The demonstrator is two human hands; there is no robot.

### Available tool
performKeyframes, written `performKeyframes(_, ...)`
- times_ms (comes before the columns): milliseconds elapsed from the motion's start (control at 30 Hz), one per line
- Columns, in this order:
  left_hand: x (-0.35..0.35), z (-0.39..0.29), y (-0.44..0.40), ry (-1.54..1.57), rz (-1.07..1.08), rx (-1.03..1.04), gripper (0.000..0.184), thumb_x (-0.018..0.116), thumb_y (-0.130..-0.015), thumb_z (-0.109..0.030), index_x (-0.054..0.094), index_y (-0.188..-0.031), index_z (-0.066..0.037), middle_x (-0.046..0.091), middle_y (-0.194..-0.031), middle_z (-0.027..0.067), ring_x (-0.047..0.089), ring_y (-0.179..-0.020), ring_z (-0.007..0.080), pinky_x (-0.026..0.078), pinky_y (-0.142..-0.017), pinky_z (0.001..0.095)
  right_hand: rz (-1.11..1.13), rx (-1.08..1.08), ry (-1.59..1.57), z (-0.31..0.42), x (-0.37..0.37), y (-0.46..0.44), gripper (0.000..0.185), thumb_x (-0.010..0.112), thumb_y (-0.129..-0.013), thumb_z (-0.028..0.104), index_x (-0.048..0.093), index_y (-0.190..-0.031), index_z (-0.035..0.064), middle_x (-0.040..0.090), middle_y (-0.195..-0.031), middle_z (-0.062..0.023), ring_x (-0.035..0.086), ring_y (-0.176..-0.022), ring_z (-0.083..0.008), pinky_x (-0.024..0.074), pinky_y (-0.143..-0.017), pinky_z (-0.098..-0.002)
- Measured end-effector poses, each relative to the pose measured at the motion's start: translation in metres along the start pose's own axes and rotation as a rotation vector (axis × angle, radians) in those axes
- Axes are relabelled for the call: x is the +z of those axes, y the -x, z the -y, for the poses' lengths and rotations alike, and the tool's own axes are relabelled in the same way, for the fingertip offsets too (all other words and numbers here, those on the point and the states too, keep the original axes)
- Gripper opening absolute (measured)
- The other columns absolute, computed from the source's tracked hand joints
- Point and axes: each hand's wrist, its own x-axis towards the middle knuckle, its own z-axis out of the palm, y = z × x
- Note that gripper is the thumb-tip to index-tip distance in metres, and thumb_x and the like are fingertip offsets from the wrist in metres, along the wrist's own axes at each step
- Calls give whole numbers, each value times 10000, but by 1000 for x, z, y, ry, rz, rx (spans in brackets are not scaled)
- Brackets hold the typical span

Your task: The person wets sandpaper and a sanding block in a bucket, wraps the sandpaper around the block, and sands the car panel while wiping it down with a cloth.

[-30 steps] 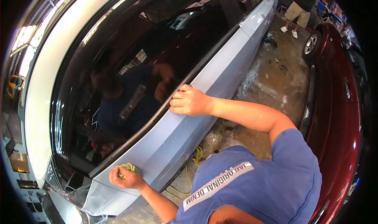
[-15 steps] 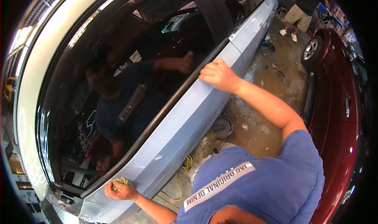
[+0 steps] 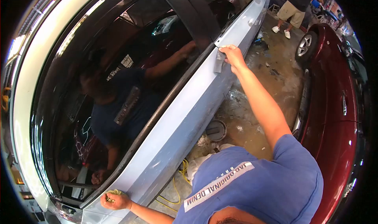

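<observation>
My left hand [image 3: 115, 200] is closed round a crumpled yellow-green cloth [image 3: 114, 192] at the lower end of the pale blue-grey car panel [image 3: 157, 153]. Farther up the panel, near the door seam, my right hand [image 3: 232, 55] pinches a small dark grey sheet [image 3: 218, 62], which hangs down against the panel just below the window trim. The dark window [image 3: 130, 35] reflects my arms and shirt.
A dark red car [image 3: 334, 117] stands on the right. A round grey container [image 3: 216, 130] and a yellow cord [image 3: 180, 188] lie on the wet floor [image 3: 256, 106]. A person in shorts [image 3: 291, 13] stands at the upper right.
My right hand has moved up along the panel to the door seam, and the grey sheet now shows in it. My left hand has shifted slightly down and left with the cloth.
</observation>
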Motion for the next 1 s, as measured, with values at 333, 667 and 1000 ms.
performKeyframes(333, -1, 2, 1, -11, 5, 10, 122, 609, -920, -65, 647, -1015, 1, 657, -1004, 160, 606, -976, 361, 484, -886, 473, -37, 63, 24, 11, 13, -6, 156, 748, -829, 77, 676, -933, -16, 680, -870, -90, 603, -796, -176, 472, -730, -328)
performKeyframes(667, -1, 3, 1, 20, -2, 34, 125, 642, -946, -97, 647, -1013, 8, 655, -1012, 159, 616, -968, 346, 495, -889, 462, -134, 0, 120, 7, 26, -26, 189, 719, -783, 66, 633, -888, -65, 652, -835, -131, 606, -775, -218, 481, -696, -382)
performKeyframes(1000, 0, 0, 0, 25, -12, 28, 111, 638, -944, -88, 663, -1008, -2, 668, -1013, 150, 625, -956, 339, 501, -873, 456, -95, 22, 131, 22, 32, -4, 143, 684, -784, 41, 626, -874, -54, 623, -797, -98, 570, -728, -176, 464, -641, -358)
